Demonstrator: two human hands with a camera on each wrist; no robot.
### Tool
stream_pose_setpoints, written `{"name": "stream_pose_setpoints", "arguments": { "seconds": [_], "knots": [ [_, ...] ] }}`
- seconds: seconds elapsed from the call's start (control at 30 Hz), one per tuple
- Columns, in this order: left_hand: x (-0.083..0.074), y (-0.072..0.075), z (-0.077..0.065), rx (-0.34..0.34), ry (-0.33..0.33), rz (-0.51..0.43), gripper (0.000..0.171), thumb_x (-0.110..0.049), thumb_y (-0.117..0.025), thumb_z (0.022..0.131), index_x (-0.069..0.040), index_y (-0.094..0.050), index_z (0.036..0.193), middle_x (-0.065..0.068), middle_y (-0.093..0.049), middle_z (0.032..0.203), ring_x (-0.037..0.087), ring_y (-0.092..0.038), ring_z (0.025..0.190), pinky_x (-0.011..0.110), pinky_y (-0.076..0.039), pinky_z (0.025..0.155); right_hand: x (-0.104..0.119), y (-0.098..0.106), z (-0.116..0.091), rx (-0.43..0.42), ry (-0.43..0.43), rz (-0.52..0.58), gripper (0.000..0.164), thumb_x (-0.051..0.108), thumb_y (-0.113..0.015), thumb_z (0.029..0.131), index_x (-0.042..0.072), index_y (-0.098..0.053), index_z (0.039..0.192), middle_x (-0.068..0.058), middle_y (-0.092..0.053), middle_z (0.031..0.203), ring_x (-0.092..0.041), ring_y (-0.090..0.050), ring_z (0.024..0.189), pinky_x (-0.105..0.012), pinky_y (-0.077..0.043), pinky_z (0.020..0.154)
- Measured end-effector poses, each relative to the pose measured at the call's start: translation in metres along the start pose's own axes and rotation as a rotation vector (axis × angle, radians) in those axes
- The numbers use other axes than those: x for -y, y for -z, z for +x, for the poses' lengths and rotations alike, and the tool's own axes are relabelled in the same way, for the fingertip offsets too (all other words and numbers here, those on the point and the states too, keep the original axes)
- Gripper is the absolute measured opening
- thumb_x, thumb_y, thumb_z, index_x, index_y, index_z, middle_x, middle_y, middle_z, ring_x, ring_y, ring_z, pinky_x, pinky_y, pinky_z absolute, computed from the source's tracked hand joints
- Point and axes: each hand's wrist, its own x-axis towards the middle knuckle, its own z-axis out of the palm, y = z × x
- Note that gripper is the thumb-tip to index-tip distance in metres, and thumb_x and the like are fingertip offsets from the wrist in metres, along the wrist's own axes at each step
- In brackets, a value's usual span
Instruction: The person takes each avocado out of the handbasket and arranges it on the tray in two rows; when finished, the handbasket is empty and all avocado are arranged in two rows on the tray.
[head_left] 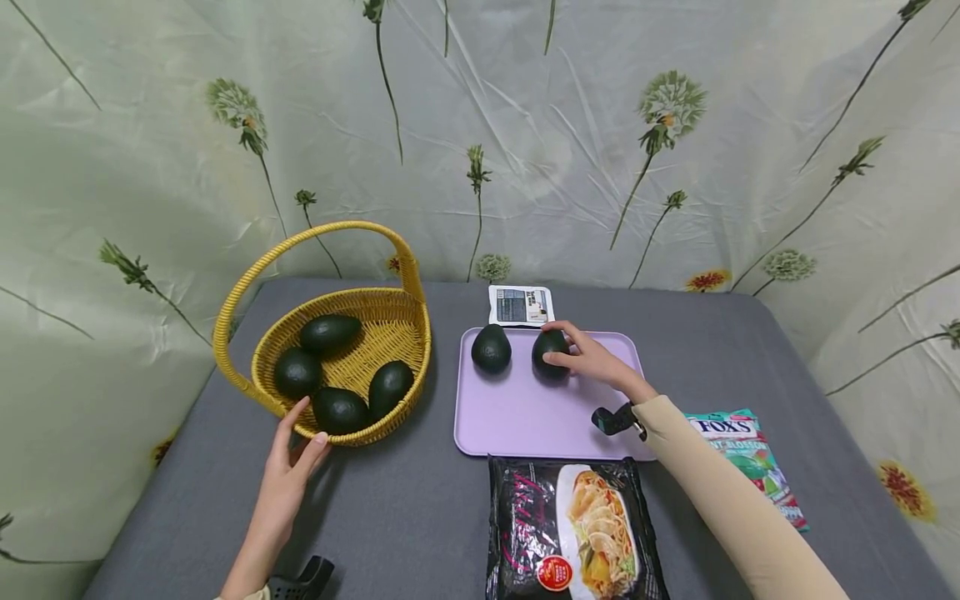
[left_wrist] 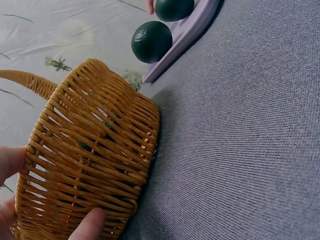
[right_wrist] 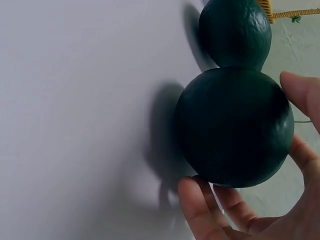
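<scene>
My right hand (head_left: 588, 358) curls its fingers around a dark green avocado (head_left: 550, 354) at the back of the lilac tray (head_left: 517, 425). In the right wrist view this avocado (right_wrist: 235, 130) sits between thumb and fingers. A second avocado (head_left: 491, 350) stands just left of it on the tray. Over on the left, my left hand (head_left: 288, 467) grips the near rim of a yellow woven basket (head_left: 397, 325) with a tall handle. Its thumb (left_wrist: 92, 225) presses the outer wall in the left wrist view. Several avocados (head_left: 330, 335) lie inside the basket.
A black noodle packet (head_left: 573, 533) lies in front of the tray, and a white sachet (head_left: 521, 306) behind it. A green candy bag (head_left: 750, 462) is on the right, partly under the right sleeve. Grey cloth covers the table (head_left: 405, 517); a flowered curtain hangs behind.
</scene>
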Motion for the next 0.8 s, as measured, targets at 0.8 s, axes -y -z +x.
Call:
{"name": "stream_pose_setpoints", "arguments": {
  "seconds": [0.8],
  "knots": [
    [0.001, 0.000, -0.001, -0.004, -0.030, -0.006, 0.062, -0.022, -0.050, 0.101, -0.013, -0.018, 0.153, 0.017, -0.011, 0.153, -0.005, -0.043, 0.109, 0.009, -0.044, 0.084, 0.011, 0.011, 0.001, -0.163, 0.070, -0.017, 0.046, 0.017, -0.060, 0.095, 0.005, -0.045, 0.137, -0.032, -0.039, 0.130, -0.046, -0.049, 0.114, -0.055, -0.041, 0.096]
  ]
}}
